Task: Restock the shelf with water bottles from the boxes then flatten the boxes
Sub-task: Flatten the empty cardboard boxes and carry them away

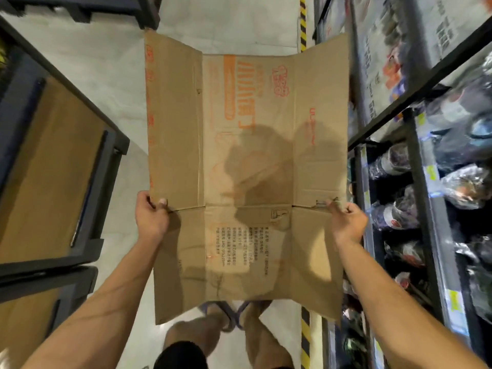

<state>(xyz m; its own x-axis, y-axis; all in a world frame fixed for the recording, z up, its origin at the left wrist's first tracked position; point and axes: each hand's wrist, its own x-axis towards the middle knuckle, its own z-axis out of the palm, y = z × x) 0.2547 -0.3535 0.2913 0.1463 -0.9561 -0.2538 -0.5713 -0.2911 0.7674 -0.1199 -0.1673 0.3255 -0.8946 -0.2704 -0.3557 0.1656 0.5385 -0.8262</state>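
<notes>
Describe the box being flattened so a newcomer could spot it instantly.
Look down at the pale aisle floor, with the bottle shelf on the right. Held over it, between the left hand and right hand, is a brown cardboard box, opened out flat. It alone carries orange printing and is the only thing gripped.

The box point(247, 169) is made of brown cardboard, matt and creased along its folds, and is printed in orange and dark ink. The floor point(106, 83) is finished pale and smooth, with a dull sheen. The shelf point(415, 166) is framed in dark metal, painted matt. The bottles point(391, 161) on it are wrapped in clear plastic film, glossy and crinkled, by which the light is caught. The rack point(103, 187) is built of dark matt bars, and brown boards point(53, 169), smooth and matt like wood or fibreboard, are set in it. Yellow-and-black striped tape point(303, 22) is laid on the floor.
</notes>
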